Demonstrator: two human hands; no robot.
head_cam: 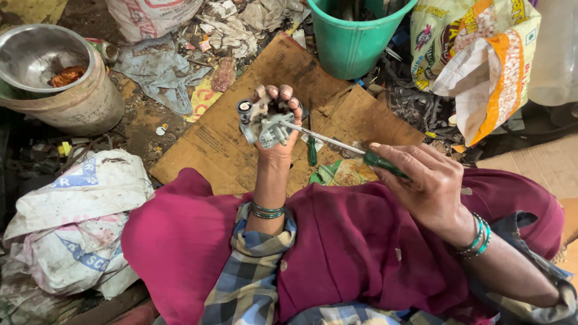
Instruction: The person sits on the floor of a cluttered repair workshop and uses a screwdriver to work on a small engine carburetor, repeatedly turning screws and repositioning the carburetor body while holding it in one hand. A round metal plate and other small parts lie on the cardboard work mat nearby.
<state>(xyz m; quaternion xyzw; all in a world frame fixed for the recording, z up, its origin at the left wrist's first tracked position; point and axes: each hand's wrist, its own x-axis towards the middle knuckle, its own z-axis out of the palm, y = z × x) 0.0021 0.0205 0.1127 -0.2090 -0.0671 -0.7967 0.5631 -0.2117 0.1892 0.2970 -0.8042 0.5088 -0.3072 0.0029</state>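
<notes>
My left hand [280, 129] is raised in front of me, gripping a small grey metal part [260, 123] with round fittings, like a carburettor body. My right hand [424, 183] holds a screwdriver [343, 146] by its green handle. The thin metal shaft runs left and its tip touches the metal part. Both wrists wear green bangles. My lap is covered in magenta cloth [355, 241] and my sleeves are checked.
A worn cardboard sheet [241, 144] lies on the dirty floor. A green bucket [352, 36] stands at the back, a steel bowl [36, 54] on a drum at the left. Printed sacks [72, 222] sit at the left and back right [481, 54]. Rags and scrap litter the floor.
</notes>
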